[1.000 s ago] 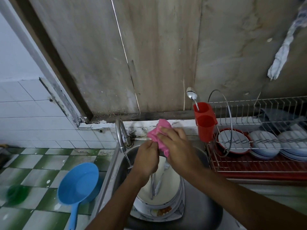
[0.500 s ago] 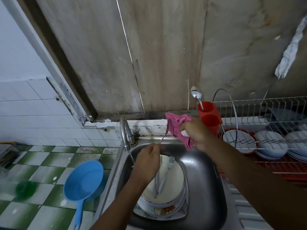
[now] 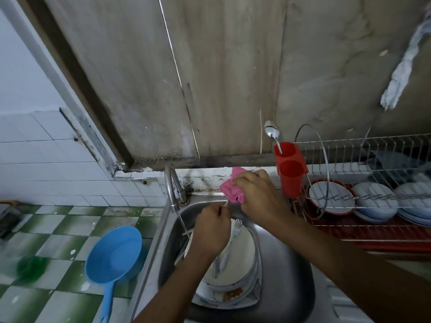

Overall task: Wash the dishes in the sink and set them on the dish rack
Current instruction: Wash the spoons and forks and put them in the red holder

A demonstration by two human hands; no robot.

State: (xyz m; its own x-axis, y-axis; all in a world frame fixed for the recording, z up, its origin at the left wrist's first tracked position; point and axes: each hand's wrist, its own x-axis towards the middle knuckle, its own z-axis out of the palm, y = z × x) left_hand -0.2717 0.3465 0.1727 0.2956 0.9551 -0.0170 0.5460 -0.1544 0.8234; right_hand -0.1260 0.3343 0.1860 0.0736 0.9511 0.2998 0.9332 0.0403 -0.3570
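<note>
While a thin stream of water (image 3: 184,223) is seen running from the faucet (image 3: 171,190) into the steel sink (image 3: 291,264), both hands are held above the basin's far edge in the head view. The pink cloth (image 3: 233,190) is gripped in the right hand (image 3: 258,197), whose fingers are curled round its bunched folds. The left hand (image 3: 212,229) is held just below and to the left of it with fingers curled, and a thin piece (image 3: 225,204) is pinched at its fingertips right at the cloth's lower edge; what that piece is cannot be told. Beneath the left hand a stack of white plates (image 3: 242,252) is lying in the sink, with a fork (image 3: 236,227) laid on the top plate, tines toward the far side, and food scraps (image 3: 233,293) are seen on a lower plate at the stack's near edge. To the right of the sink the wire dish rack (image 3: 373,145) is set over a red tray (image 3: 349,231), and clean plates (image 3: 375,201) are stood in it in a row. A red cutlery holder (image 3: 291,173) is hung at the rack's left end, with a spoon (image 3: 271,131) stood in it bowl upward. On the green-and-white checked tiles (image 3: 58,229) to the left a blue dipper (image 3: 114,257) is laid. A pale rag (image 3: 405,66) is hung at the upper right.
</note>
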